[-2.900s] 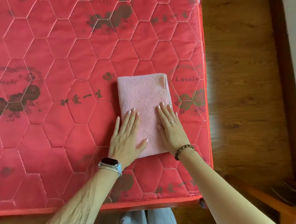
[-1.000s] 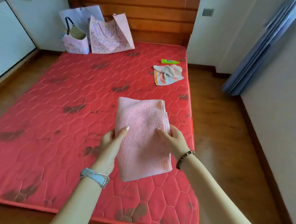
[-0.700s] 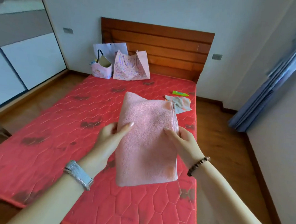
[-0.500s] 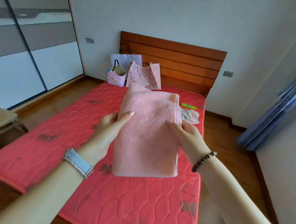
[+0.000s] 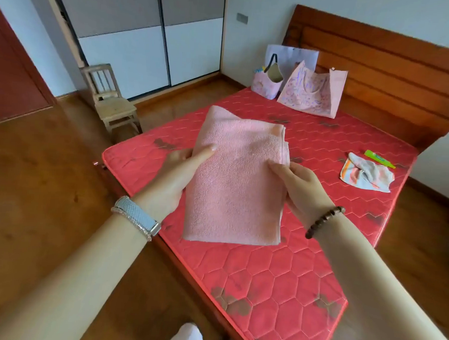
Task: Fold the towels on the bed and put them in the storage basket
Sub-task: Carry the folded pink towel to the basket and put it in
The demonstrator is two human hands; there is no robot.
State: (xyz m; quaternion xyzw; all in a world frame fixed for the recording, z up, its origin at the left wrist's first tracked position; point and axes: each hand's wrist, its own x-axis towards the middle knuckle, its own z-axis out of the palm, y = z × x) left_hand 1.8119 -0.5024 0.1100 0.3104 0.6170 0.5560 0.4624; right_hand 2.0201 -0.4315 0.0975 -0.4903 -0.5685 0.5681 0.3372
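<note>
A folded pink towel [image 5: 237, 181] hangs in the air above the red mattress [image 5: 291, 272]. My left hand [image 5: 173, 177] pinches its left edge with the thumb on top. My right hand [image 5: 300, 189] pinches its right edge the same way. A crumpled striped towel [image 5: 366, 174] lies on the mattress at the right, unfolded. At the head of the bed stand a small pink basket with a black handle [image 5: 267, 81] and a pink tote bag [image 5: 313, 94].
A green tube [image 5: 378, 158] lies beside the striped towel. A small wooden chair [image 5: 110, 101] stands on the wooden floor left of the bed. Sliding wardrobe doors [image 5: 147, 35] line the far wall. A wooden headboard [image 5: 384, 69] backs the bed.
Both hands have lifted the folded pink towel off the mattress and hold it in the air. My view has swung up and left, bringing the chair and wardrobe into sight.
</note>
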